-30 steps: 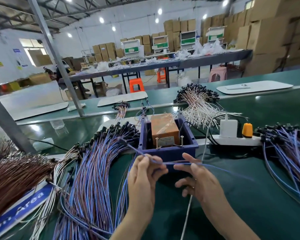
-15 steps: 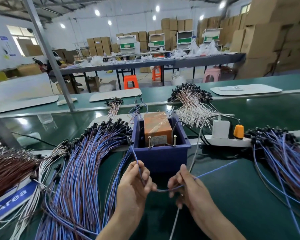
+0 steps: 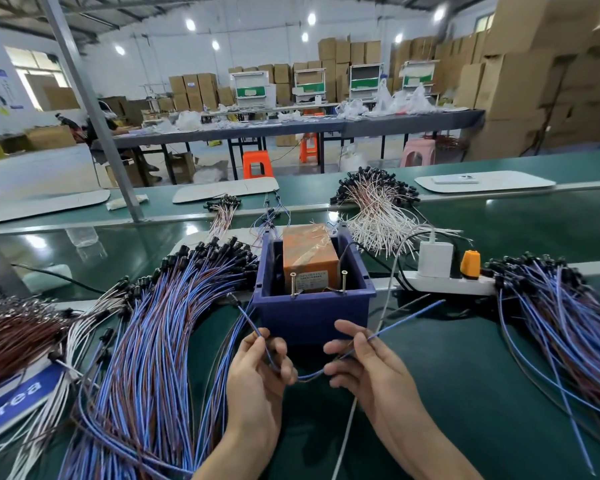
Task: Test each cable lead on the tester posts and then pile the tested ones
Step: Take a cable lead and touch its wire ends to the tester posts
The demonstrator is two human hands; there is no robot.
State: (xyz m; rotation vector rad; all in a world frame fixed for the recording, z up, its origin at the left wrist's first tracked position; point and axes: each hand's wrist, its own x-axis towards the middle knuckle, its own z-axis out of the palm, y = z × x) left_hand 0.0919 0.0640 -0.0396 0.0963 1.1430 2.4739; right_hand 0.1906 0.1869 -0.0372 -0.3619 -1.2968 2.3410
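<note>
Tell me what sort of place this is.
Probably a factory assembly floor: a long green conveyor workbench, big piles of cable leads on it, and cardboard cartons stacked high behind.

A single wide-angle camera is riding on the person's head, looking forward and down across the green bench [image 3: 465,375] from its near edge. It is hanging close over the left hand [image 3: 257,372] and right hand [image 3: 364,368], which are holding a cable lead [image 3: 406,320] at bottom centre, just before the blue tester box [image 3: 312,317]. Its upper half is taking in far tables [image 3: 361,124] and stacked cartons [image 3: 520,81].
</note>
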